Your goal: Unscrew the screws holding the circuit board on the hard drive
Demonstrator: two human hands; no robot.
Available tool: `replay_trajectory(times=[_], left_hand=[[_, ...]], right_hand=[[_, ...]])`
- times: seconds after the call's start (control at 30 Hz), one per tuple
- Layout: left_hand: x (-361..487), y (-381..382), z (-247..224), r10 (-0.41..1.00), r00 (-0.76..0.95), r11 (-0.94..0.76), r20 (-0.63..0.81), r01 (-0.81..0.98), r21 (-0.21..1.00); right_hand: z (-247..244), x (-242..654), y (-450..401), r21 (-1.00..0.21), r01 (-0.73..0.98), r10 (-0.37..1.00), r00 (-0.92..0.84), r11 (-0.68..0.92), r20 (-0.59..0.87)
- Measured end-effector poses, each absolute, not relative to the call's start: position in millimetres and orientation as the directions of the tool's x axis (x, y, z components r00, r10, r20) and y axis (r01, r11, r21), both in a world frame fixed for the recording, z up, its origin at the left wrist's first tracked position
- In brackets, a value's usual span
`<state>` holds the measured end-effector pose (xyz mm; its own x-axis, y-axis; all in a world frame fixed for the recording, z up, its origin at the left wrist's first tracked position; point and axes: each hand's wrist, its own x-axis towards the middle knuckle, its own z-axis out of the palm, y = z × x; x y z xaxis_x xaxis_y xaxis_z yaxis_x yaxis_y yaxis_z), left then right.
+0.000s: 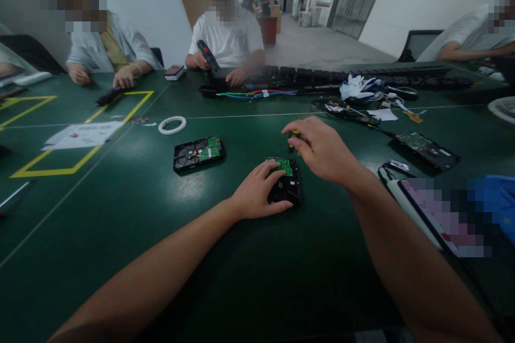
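Note:
A black hard drive (pixel 290 191) with a green circuit board lies flat on the table in front of me. My left hand (pixel 260 190) grips it from the left, fingers over the board side and thumb along the near edge. Above the board, my right hand (pixel 319 147) is closed around a short black-and-yellow screwdriver (pixel 291 142). The screwdriver stands upright with its thin shaft pointing down at the board's far edge; whether its tip sits in a screw is too small to tell. A second hard drive (pixel 198 154), board side up, rests to the left of my hands.
Right of me lie a third hard drive (pixel 425 151) and a phone (pixel 430 217). A roll of tape (pixel 172 125) and printed paper (pixel 82 135) are at left. Across the table are cables (pixel 257 94), white gloves (pixel 358 87) and a co-worker (pixel 229 32) holding a power screwdriver (pixel 208 56).

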<state>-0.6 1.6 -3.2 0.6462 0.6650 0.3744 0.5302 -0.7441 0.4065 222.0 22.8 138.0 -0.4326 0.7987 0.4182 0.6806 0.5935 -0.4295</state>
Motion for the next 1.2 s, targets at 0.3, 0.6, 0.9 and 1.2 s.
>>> replay_trajectory(times=[0.3, 0.6, 0.9, 1.2], left_hand=[[0, 1, 0, 0.665, 0.646, -0.743, 0.374, 0.525, 0.416], [0, 1, 0, 0.657, 0.653, -0.751, 0.376, 0.52, 0.407], [0, 1, 0, 0.66, 0.648, -0.747, 0.38, 0.514, 0.421], [-1, 1, -1, 0.659, 0.652, -0.75, 0.374, 0.527, 0.4]], right_hand=[[133, 221, 23, -0.628, 0.574, 0.849, -0.4, 0.526, 0.345], [125, 221, 33, -0.792, 0.427, 0.886, -0.358, 0.436, 0.294], [130, 224, 30, -0.923, 0.262, 0.883, -0.447, 0.282, 0.143], [132, 224, 31, -0.961, 0.202, 0.903, -0.421, 0.189, 0.089]])
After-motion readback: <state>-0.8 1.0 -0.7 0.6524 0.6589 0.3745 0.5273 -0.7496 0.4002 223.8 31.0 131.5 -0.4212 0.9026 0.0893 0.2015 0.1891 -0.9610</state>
